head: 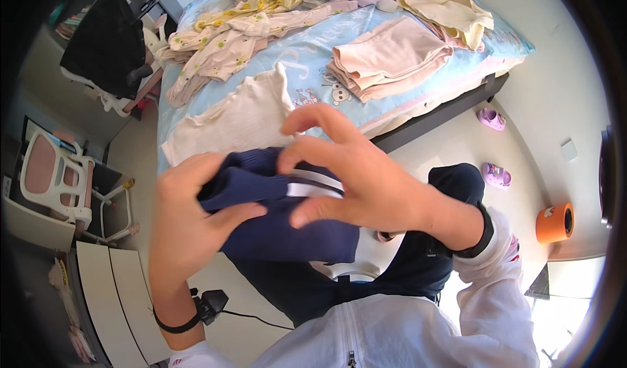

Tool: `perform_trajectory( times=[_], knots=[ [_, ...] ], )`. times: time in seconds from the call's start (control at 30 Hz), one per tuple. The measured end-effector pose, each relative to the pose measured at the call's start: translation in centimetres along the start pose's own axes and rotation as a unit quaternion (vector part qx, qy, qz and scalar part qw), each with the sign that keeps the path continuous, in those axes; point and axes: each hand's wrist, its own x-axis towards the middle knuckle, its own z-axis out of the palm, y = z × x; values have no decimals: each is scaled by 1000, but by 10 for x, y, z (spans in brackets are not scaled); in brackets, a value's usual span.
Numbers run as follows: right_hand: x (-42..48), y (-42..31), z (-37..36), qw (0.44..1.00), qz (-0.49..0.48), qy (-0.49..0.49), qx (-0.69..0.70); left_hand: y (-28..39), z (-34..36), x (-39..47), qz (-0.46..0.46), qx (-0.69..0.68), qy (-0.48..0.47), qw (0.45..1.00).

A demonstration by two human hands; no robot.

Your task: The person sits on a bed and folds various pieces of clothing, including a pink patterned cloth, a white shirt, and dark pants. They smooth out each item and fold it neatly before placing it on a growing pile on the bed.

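A folded navy garment (303, 240) with white stripes and a ribbed edge is held up above my lap. My left hand (191, 216) grips its left side, thumb in front and fingers behind the cloth. Over the right part of it hovers or rests my right hand (352, 177), its thumb and fingers spread apart; whether the fingertips pinch the fabric is not plain. Just beyond my hands, a cream knit top (240, 113) lies on the blue printed bedsheet (303, 64). To its right sits a folded pale pink garment (392, 54).
Several rumpled clothes (264, 22) are heaped at the bed's far side. A dark bed frame (426, 118) edges the bed. Purple clogs (496, 175) and an orange cylinder (553, 222) stand on the right. A white-framed chair (59, 177) is at left. A black device (213, 305) with a cable hangs by my left wrist.
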Motion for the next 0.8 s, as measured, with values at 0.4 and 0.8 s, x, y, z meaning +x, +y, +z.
perform_trajectory(
  times=[0.4,0.8],
  knots=[
    [-154,55,90,973,217,-59,-50,3,-11,2,63,9,17,998],
    [-151,87,63,976,158,-124,82,8,-42,-6,126,11,-19,992]
  ],
)
